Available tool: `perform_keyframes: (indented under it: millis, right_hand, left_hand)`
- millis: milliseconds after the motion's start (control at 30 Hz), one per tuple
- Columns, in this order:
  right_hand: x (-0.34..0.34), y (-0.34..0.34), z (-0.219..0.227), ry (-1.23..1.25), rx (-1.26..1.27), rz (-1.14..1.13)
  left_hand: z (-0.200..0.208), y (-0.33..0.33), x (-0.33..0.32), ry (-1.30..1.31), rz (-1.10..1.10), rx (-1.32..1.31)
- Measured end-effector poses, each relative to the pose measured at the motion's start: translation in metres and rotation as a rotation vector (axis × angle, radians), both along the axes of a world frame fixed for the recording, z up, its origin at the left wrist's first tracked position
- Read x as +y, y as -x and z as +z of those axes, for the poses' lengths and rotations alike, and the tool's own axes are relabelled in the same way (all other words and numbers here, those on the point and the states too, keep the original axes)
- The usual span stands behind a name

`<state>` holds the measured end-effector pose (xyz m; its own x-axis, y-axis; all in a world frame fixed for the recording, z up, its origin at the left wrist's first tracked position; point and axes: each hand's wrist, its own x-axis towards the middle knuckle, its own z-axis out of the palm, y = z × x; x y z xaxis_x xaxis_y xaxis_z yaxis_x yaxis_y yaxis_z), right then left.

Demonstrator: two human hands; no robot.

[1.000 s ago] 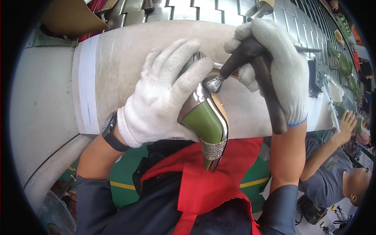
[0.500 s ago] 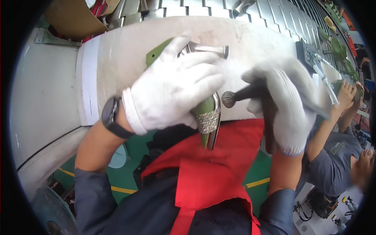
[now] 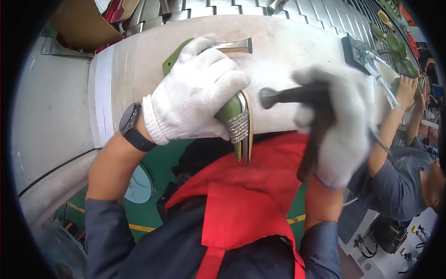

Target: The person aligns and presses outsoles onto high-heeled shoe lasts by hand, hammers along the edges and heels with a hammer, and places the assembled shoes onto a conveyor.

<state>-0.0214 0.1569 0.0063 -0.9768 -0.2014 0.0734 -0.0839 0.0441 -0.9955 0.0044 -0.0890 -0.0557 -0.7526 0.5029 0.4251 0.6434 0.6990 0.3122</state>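
My left hand (image 3: 197, 90), in a white knit glove, is closed around a green high-heeled shoe (image 3: 227, 111) with a glittering silver band across its front. The shoe lies on its side, toe towards me, sole facing right, its metallic heel (image 3: 234, 45) jutting right past my fingers. My right hand (image 3: 344, 139), also gloved and blurred, grips a hammer (image 3: 292, 95) by its dark wooden handle. The hammer's round face points at the sole, with a gap between them. A thin metal rod (image 3: 380, 139) sticks out on the right side of that hand; its other end is hidden.
The pale worktop (image 3: 288, 56) borders a slatted metal conveyor (image 3: 223, 7). A brown carton (image 3: 88, 28) stands far left, a dark box (image 3: 355, 53) and syringe-like tubes (image 3: 383, 83) at right. Beyond, a co-worker's hands (image 3: 406, 93) hold a green shoe. A fan (image 3: 69, 244) stands lower left.
My left hand and the shoe have shifted slightly left and away from me. The hammer's head has tilted upward and moved slightly left; my right hand still holds it.
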Motion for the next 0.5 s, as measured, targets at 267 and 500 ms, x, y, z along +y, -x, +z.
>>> perform_keyframes:
  millis: [267, 500]
  right_hand:
    - [0.017, -0.014, -0.016, 0.03, -0.182, 0.159]
    - [-0.005, 0.038, -0.021, 0.087, -0.225, -0.011]
  left_hand:
    - [-0.006, -0.006, 0.007, -0.016, -0.061, -0.028]
    - [-0.012, -0.006, -0.022, -0.161, 0.168, -0.097]
